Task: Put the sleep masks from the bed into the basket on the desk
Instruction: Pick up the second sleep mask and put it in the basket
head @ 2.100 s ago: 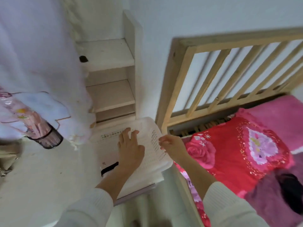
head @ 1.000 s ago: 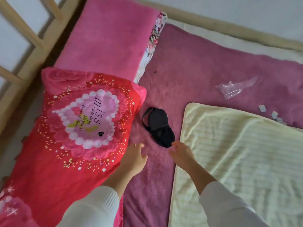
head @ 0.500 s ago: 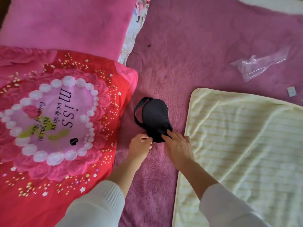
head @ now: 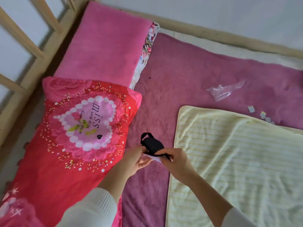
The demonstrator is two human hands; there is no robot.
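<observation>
Under both your hands spreads the bed [head: 188, 66], its purple blanket bare in front of them, so the pickup happens in open space; the basket is out of view. Left of your left hand lies the red pillow [head: 78, 128], and right of your right hand the yellow blanket [head: 237, 161]. Both forearms reach forward and converge. Your left hand [head: 132, 161] pinches the near end of the mask [head: 153, 145], your right hand [head: 177, 163] closes on its strap and a white tag, probably to gather loose ends for carrying. The mask sits between your fingertips, apparently lifted off the blanket.
</observation>
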